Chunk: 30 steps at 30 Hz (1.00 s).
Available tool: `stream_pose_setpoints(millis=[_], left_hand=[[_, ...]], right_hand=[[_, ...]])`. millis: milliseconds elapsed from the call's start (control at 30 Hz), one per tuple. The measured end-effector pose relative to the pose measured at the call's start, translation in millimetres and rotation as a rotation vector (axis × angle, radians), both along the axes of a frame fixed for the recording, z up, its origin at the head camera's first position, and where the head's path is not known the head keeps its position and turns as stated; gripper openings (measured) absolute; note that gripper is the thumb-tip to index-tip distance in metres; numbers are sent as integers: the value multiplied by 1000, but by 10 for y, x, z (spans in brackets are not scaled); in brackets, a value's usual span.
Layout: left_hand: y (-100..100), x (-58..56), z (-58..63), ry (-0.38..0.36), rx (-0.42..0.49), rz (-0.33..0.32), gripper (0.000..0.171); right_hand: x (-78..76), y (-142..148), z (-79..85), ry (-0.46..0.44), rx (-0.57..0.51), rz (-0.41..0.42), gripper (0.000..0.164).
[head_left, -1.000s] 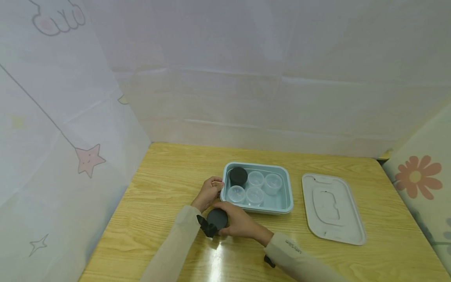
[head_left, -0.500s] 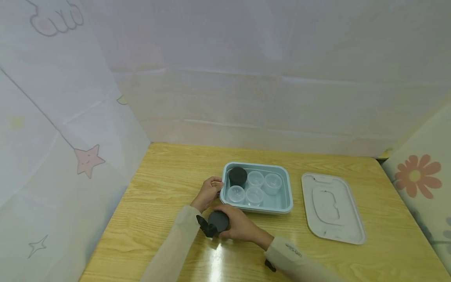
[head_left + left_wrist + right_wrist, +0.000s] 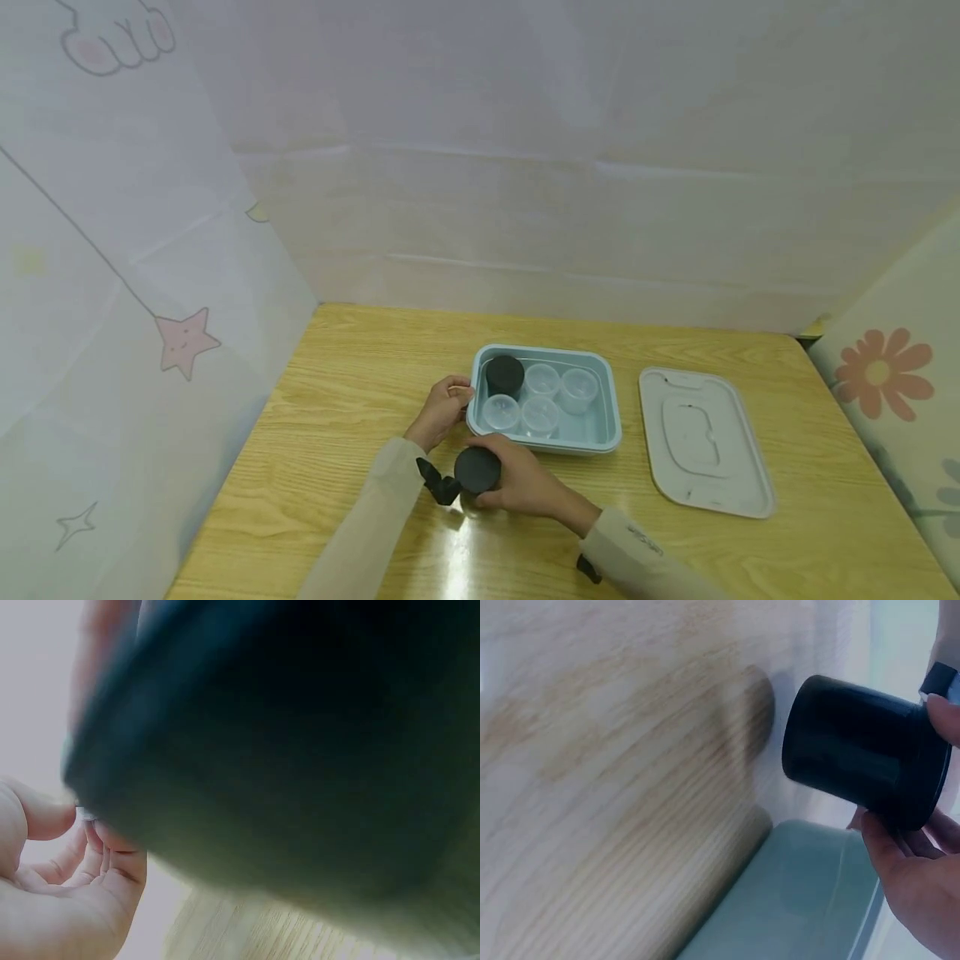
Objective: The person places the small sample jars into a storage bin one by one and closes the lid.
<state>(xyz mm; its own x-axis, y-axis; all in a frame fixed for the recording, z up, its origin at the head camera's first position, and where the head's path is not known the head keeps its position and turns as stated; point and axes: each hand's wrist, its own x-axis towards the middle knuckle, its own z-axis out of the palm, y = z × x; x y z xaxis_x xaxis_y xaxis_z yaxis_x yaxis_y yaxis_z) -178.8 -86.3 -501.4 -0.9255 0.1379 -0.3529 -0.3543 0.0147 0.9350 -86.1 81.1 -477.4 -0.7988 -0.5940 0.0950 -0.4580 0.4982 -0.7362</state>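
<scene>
My right hand (image 3: 525, 482) grips a black round jar (image 3: 477, 470) by its wide lid end, thumb and fingers round its side. In the right wrist view the black jar (image 3: 847, 746) is held above the wood tabletop, close by the light blue bin (image 3: 795, 877). My left hand (image 3: 442, 411) pinches the left rim of the light blue bin (image 3: 609, 417). The black jar (image 3: 285, 750) fills most of the left wrist view, in front of the left hand (image 3: 75, 900). Inside the bin stand another black jar (image 3: 505, 376) and several clear cups (image 3: 540, 415).
A white lid (image 3: 693, 442) with a recessed panel lies on the table (image 3: 360, 358) to the right of the bin. Printed sheets (image 3: 480, 167) hang behind the table and on both sides. Black camera mounts (image 3: 438, 483) sit on both wrists.
My right hand has moved slightly to the right with the black jar, away from the left wrist. The left hand keeps its hold on the bin's rim.
</scene>
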Motion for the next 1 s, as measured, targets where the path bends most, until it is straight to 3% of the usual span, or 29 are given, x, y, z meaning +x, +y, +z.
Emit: stream_pose_setpoints(millis=[567, 1000], left_hand=[[-9, 4, 12, -2, 7, 9, 24], [-2, 9, 9, -24, -11, 2, 24]], right_hand=[[14, 329, 322, 56, -41, -25, 67], [-93, 646, 550, -62, -102, -114, 64]])
